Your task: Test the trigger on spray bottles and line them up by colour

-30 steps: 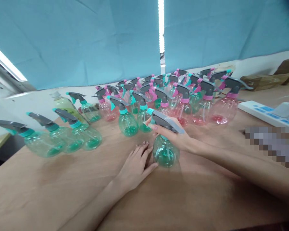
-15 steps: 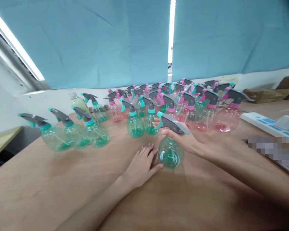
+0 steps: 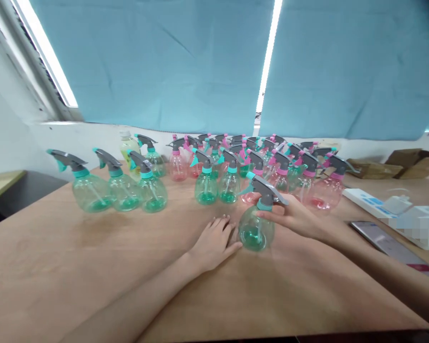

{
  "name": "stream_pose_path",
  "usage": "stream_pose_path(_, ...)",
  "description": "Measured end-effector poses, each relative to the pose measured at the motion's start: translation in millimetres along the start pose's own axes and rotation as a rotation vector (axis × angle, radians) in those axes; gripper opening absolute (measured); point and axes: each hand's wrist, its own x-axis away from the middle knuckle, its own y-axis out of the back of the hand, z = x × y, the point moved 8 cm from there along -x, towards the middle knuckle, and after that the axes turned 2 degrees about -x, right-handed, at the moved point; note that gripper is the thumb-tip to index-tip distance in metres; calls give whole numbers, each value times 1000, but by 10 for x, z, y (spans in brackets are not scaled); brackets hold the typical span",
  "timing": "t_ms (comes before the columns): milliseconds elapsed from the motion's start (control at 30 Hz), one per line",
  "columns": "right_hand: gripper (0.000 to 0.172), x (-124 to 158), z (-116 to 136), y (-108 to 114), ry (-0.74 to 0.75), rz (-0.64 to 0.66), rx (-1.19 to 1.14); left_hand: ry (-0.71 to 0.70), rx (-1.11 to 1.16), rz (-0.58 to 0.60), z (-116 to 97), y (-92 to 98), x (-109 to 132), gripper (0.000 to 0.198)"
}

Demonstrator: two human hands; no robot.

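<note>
Nearest us, our left hand [image 3: 214,240] lies flat on the tabletop [image 3: 93,267], fingers open and loose, just beside the green spray bottle [image 3: 255,232] at centre frame. Our right hand [image 3: 298,216] has its fingers closed about that bottle's neck, under the grey trigger head [image 3: 268,189]. Thin clear plastic with little inside: we judge it light, slightly squashy, easily tipped, and the stiff neck the surest hold. Beyond stand rows of green and pink bottles [image 3: 229,185] before a blue curtain [image 3: 164,62].
</note>
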Motion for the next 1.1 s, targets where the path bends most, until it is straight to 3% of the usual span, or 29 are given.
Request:
stream_pose_path(100, 34, -30, 23, -71, -48, 1, -9, 5, -3, -15, 24, 43, 125, 42)
stream_pose_path(200, 39, -151, 92, -274, -83, -3, -109, 32, -22, -16, 132, 133, 420, 42)
stream_pose_path(400, 35, -675, 470, -970, 63, 44, -201, 220, -74, -77, 635, 456, 1201, 45)
stream_pose_path(533, 33, -1137, 615, -1337, 171, 24, -118, 331, -85, -98, 919, 592, 1492, 44)
stream_pose_path(767, 44, -1693, 444, -1471, 78, -50, -9, 331, -75, -97, 994, 609, 1512, 41)
stream_pose_path(1100, 47, -1897, 339, -1537, -18, -95, 12, 324, -63, -93, 1128, 513, 1253, 40)
